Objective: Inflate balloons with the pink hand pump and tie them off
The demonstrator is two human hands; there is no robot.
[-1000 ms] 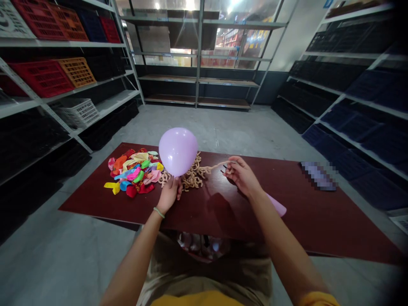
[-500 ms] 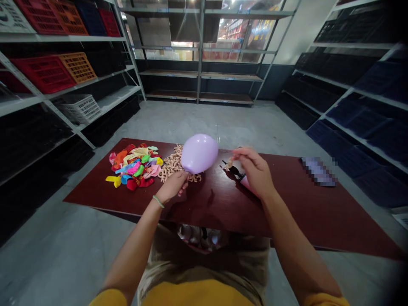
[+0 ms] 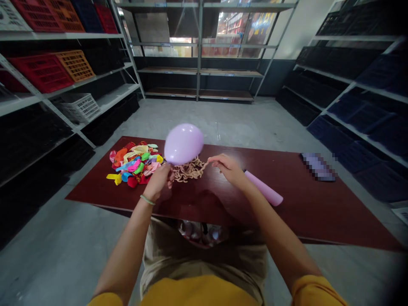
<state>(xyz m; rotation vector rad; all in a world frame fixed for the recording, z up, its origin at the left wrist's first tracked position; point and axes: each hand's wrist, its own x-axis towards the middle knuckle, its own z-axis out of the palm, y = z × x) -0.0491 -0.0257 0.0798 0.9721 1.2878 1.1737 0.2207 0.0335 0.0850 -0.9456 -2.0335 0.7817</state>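
Note:
My left hand [image 3: 157,182] grips the neck of an inflated lilac balloon [image 3: 184,144], which is blurred and floats above the table. My right hand [image 3: 228,170] reaches across, its fingertips pinching the end of a tan twisted cord that runs from a tangled tan heap [image 3: 188,171]. Beside that heap lies a pile of deflated multicoloured balloons [image 3: 134,163], close to my left hand. A lilac tube, probably a balloon pump [image 3: 264,188], lies on the table to the right of my right wrist.
The dark red table [image 3: 306,208] extends to my right, with a pixelated flat object [image 3: 318,167] near its far right edge. Metal shelves with red, orange, white and dark crates line both sides. Shiny items sit below the table's near edge.
The balloon has swung left and upward. My right hand has moved left to the tan cord, and the lilac tube now shows fully beside it.

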